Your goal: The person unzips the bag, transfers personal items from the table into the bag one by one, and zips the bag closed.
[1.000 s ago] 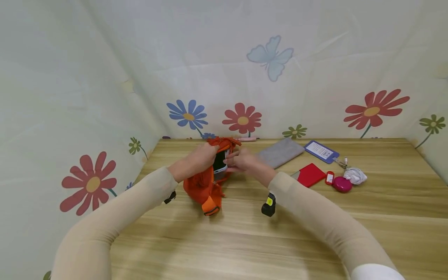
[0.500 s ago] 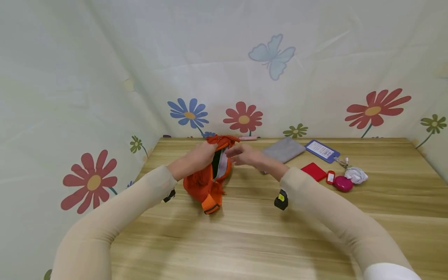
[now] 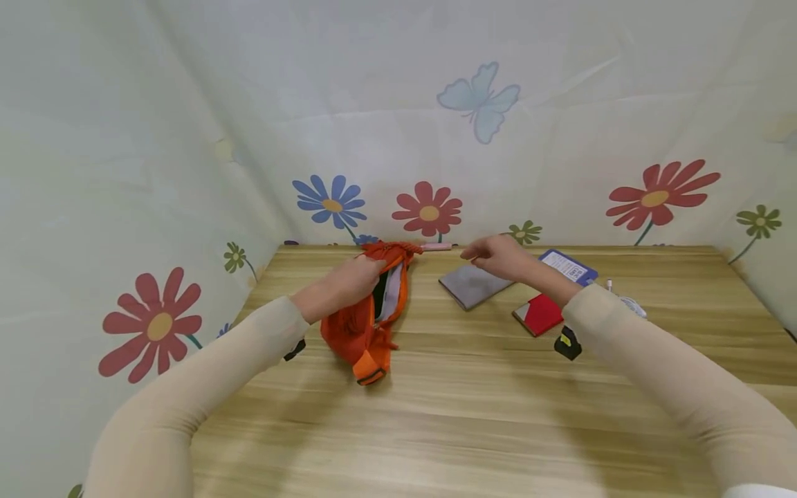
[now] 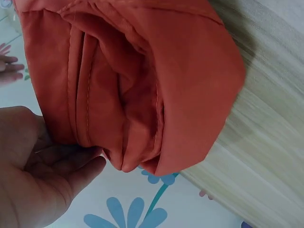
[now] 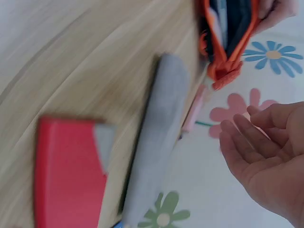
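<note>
Orange pouch point(image 3: 367, 311) held by left hand point(image 3: 345, 280); right hand point(image 3: 498, 256) empty, over grey case point(image 3: 473, 285).

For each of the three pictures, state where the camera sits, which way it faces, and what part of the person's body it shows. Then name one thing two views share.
Head: worn high, facing forward and down at the table; both sleeved arms, left hand and right hand show.
Left wrist: close beside the orange bag; the left hand's palm and fingers show gripping it.
Right wrist: looks across the gray pouch and red wallet; the bare right palm shows.
Shared: all three views show the orange bag.
</note>
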A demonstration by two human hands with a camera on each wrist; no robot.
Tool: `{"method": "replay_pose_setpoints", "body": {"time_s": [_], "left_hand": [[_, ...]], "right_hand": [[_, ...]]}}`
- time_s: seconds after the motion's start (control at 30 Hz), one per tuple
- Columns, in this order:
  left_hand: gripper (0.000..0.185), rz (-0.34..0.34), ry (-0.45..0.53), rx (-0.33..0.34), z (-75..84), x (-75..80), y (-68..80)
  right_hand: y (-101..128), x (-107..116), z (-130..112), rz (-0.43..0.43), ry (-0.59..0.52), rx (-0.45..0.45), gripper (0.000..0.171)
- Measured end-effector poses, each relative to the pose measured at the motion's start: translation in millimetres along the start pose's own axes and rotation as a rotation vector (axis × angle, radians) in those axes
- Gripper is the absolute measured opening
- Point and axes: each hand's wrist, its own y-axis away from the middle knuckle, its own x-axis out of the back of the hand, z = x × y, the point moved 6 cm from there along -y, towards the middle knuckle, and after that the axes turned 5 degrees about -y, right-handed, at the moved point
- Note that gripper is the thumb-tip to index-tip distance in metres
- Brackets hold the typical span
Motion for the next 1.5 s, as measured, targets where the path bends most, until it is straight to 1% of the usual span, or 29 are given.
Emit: {"method": "replay_pose_setpoints", "body": {"time_s": [0.07, 0.17, 0.27, 0.33, 0.43, 0.5, 0.53, 0.57, 0.6, 0.7, 0.73, 0.8, 0.83, 0.93, 0.97, 1.03, 1.13, 1.17, 1.23, 1.37, 1.47, 1.5], "left_hand": [[0.029, -0.006, -0.009, -0.002, -1.4, -0.9, -0.6], [0.031, -0.023, -0.020, 0.006, -4.3, -4.9, -0.2], [0.043, -0.060, -0.048, 0.021, -7.0, -12.0, 0.6], [0.053, -0.100, -0.054, 0.046, -9.2, -17.7, 1.7], [0.067, -0.151, -0.046, 0.081, -11.8, -24.2, 3.1], [0.069, -0.178, -0.036, 0.092, -12.4, -26.6, 3.9], [0.069, -0.188, -0.034, 0.086, -12.3, -27.3, 4.1], [0.067, -0.196, -0.038, 0.071, -11.6, -28.0, 4.3], [0.064, -0.208, -0.069, 0.035, -9.7, -28.5, 4.5], [0.047, -0.216, -0.228, -0.122, -1.4, -28.9, 5.8], [0.043, -0.213, -0.268, -0.161, 0.5, -29.4, 6.0], [0.041, -0.202, -0.286, -0.185, 1.3, -29.7, 6.0], [0.042, -0.194, -0.271, -0.179, 0.5, -29.8, 5.7], [0.049, -0.167, -0.155, -0.104, -4.8, -28.9, 4.2], [0.049, -0.152, -0.137, -0.097, -5.5, -27.8, 4.1], [0.045, -0.140, -0.150, -0.108, -5.5, -26.6, 4.0], [0.042, -0.138, -0.157, -0.103, -6.5, -25.4, 3.8], [0.042, -0.140, -0.152, -0.098, -7.0, -25.0, 3.7], [0.046, -0.141, -0.127, -0.065, -9.6, -24.2, 3.4], [0.053, -0.107, -0.071, -0.008, -14.9, -20.4, 2.1], [0.053, -0.083, -0.050, 0.006, -17.4, -16.7, 0.6], [0.053, -0.084, -0.045, 0.009, -18.0, -15.8, 0.1]], "right_hand": [[3, 1, 5, -0.020, 0.041, 0.021, 0.028], [8, 2, 9, -0.053, 0.080, 0.078, 0.026], [11, 1, 15, -0.089, 0.142, 0.130, 0.027], [12, -1, 21, -0.111, 0.215, 0.167, 0.028], [12, -5, 29, -0.150, 0.321, 0.233, 0.033], [12, -8, 35, -0.183, 0.386, 0.279, 0.041], [12, -9, 38, -0.202, 0.407, 0.292, 0.046], [11, -11, 42, -0.226, 0.429, 0.290, 0.052], [11, -12, 46, -0.253, 0.447, 0.279, 0.059], [8, -14, 60, -0.327, 0.497, 0.216, 0.073], [7, -14, 64, -0.348, 0.509, 0.192, 0.076], [4, -15, 71, -0.380, 0.526, 0.162, 0.079], [2, -15, 75, -0.391, 0.529, 0.154, 0.080], [-1, -16, 82, -0.408, 0.530, 0.142, 0.083], [-2, -16, 83, -0.410, 0.528, 0.140, 0.083], [-3, -16, 85, -0.410, 0.518, 0.133, 0.084], [-3, -15, 87, -0.404, 0.504, 0.113, 0.084], [-2, -14, 88, -0.402, 0.495, 0.110, 0.084], [-2, -14, 88, -0.398, 0.486, 0.102, 0.083], [-3, -14, 88, -0.392, 0.511, 0.133, 0.080], [-3, -15, 86, -0.380, 0.582, 0.190, 0.077], [-3, -15, 85, -0.375, 0.607, 0.214, 0.075]]}}
